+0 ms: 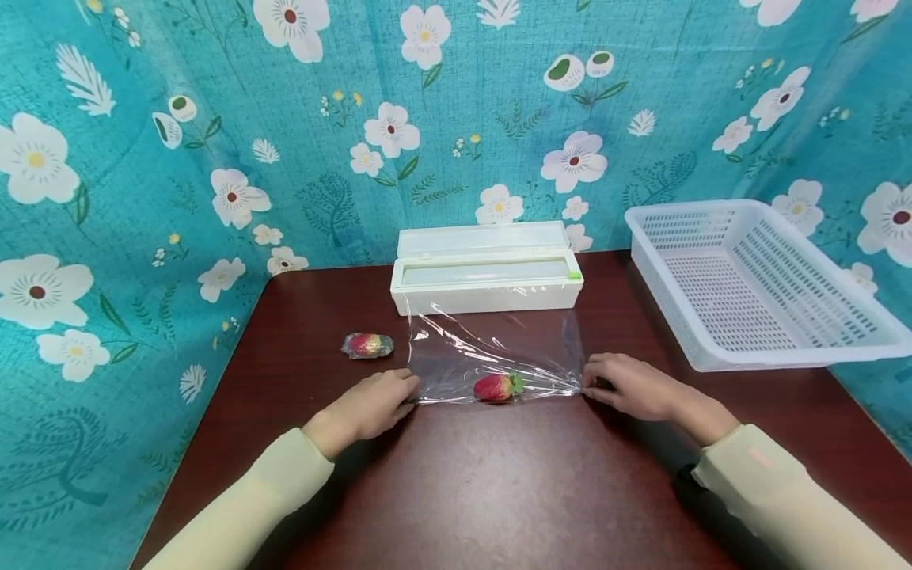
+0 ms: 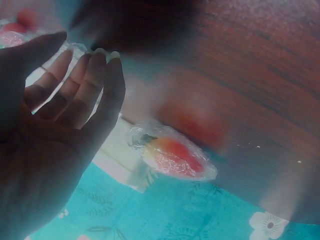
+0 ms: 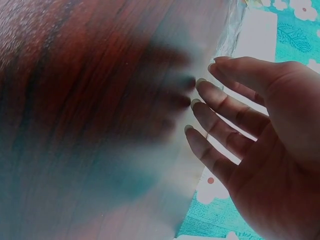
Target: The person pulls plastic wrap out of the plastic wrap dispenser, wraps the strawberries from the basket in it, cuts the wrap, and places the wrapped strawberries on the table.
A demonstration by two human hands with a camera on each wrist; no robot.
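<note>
A sheet of clear cling film (image 1: 463, 352) stretches from the white dispenser box (image 1: 492, 301) toward me over the table. My left hand (image 1: 372, 402) pinches its near left corner. At the near right corner, my right hand (image 1: 630, 384) pinches the film between thumb and fingers, where it bunches into creases. A red strawberry (image 1: 492, 387) with green leaves lies at the film's near edge; whether it is over or under the film I cannot tell. Beyond my left hand sits a film-wrapped strawberry (image 2: 175, 159), also seen in the left wrist view.
The dispenser's clear lid (image 1: 484, 237) stands raised at the back. A white perforated plastic basket (image 1: 694, 317) occupies the right rear of the dark wooden table (image 1: 484, 483). Flowered blue cloth (image 1: 470, 103) hangs behind and along the sides.
</note>
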